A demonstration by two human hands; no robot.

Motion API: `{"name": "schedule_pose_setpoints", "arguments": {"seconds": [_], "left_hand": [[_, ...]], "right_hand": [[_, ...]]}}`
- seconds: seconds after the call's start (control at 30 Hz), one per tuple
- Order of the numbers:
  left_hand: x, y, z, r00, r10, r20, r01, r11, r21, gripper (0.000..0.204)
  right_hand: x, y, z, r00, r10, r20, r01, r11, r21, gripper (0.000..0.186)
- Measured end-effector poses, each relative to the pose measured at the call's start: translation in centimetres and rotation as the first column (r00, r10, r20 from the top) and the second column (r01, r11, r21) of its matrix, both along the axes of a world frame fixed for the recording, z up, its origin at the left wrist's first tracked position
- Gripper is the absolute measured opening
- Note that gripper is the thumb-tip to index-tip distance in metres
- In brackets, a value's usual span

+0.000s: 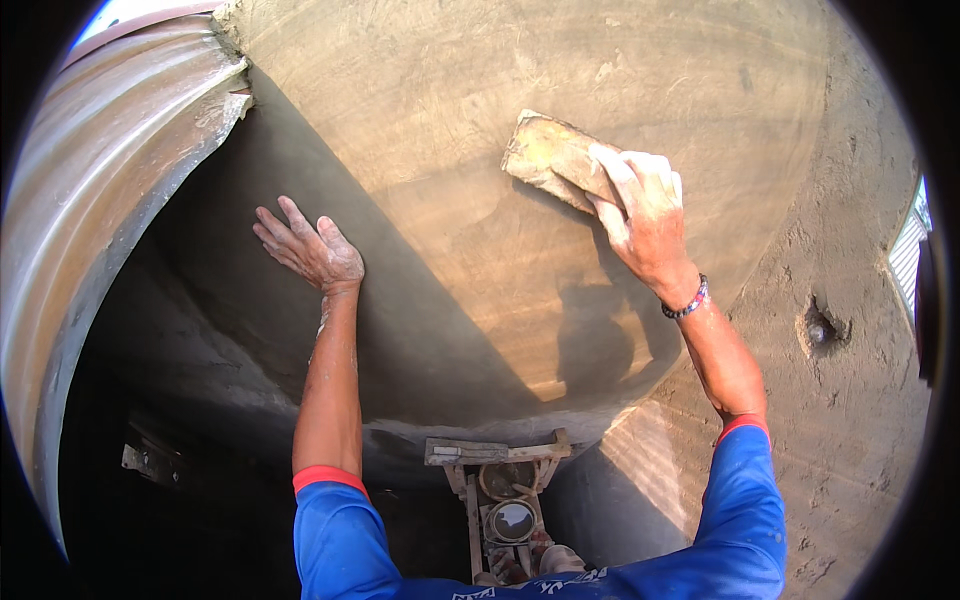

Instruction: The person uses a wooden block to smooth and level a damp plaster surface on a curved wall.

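My right hand grips one end of a worn, yellowish rectangular float, its edges crusted with plaster. The float is on or just off the sunlit part of a smooth grey-brown plastered wall; contact cannot be made out. To the left, my left hand is raised with its fingers apart and nothing in it. It is at the shaded part of the wall, seemingly resting its palm there. Pale plaster dust covers both hands, and a beaded bracelet circles my right wrist.
Corrugated metal sheeting with a jagged edge hangs at the left. Below me are a wooden stand and a round bucket holding liquid, near my feet. A rougher wall at the right has a hole in it.
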State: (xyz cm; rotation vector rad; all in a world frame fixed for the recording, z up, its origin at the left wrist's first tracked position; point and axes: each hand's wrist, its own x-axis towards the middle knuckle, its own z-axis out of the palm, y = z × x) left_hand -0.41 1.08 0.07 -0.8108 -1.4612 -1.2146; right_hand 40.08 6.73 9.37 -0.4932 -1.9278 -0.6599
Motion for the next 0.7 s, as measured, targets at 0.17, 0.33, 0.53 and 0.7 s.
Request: {"name": "schedule_pose_setpoints", "arguments": {"seconds": [0.17,0.33,0.53,0.7], "left_hand": [[0.0,-0.3,0.0,1.0,0.011,-0.012,-0.01,1.0,0.01,0.064],[-0.7,-0.6,-0.3,0.998,0.043,-0.037,-0.043,0.999,0.006,0.063],[0.4,0.0,0.1,0.999,0.015,-0.038,-0.015,1.0,0.011,0.062],[-0.1,-0.4,0.1,1.0,0.022,0.014,-0.022,1.0,-0.007,0.062]], "right_hand": [[-1.5,0.8,-4.3,0.952,0.016,0.305,-0.014,1.0,-0.007,0.062],[-0.1,-0.6,-4.7,0.906,0.116,0.408,-0.063,0.988,-0.141,0.062],[3.5,3.0,9.2,0.987,0.038,-0.157,-0.029,0.998,0.057,0.049],[-2.1,0.5,2.3,0.981,0.037,0.191,-0.044,0.999,0.031,0.05]]}}
